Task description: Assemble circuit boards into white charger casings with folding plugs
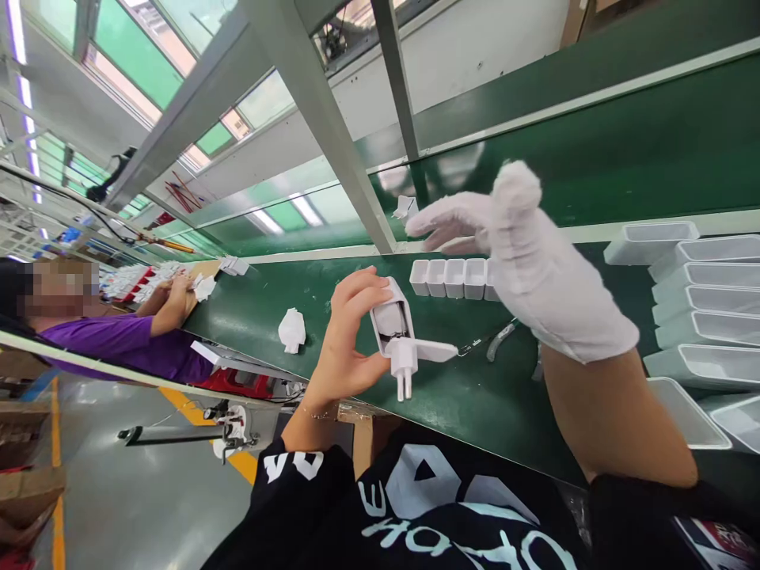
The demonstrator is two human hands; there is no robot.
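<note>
My left hand (pixel 353 336), bare, is closed around a white plastic housing (pixel 389 313) and holds it above the green bench. The housing is hollow on the side facing me. At its lower end sits a white two-pin plug part (pixel 404 364), with a flat white tab (pixel 436 351) sticking out to the right. My right hand (pixel 522 245), in a white glove, is raised with its fingers apart and nothing visible in it. Below its fingers stands a row of small white open-topped cases (pixel 454 277), partly hidden by the glove. Pliers (pixel 500 340) lie on the bench below this hand.
Long translucent white trays (pixel 716 305) are lined up at the right. A white glove-like piece (pixel 292 330) lies left on the bench (pixel 332 277). A metal post (pixel 332 127) rises behind it. At far left a co-worker in a purple shirt (pixel 131 340) handles small parts.
</note>
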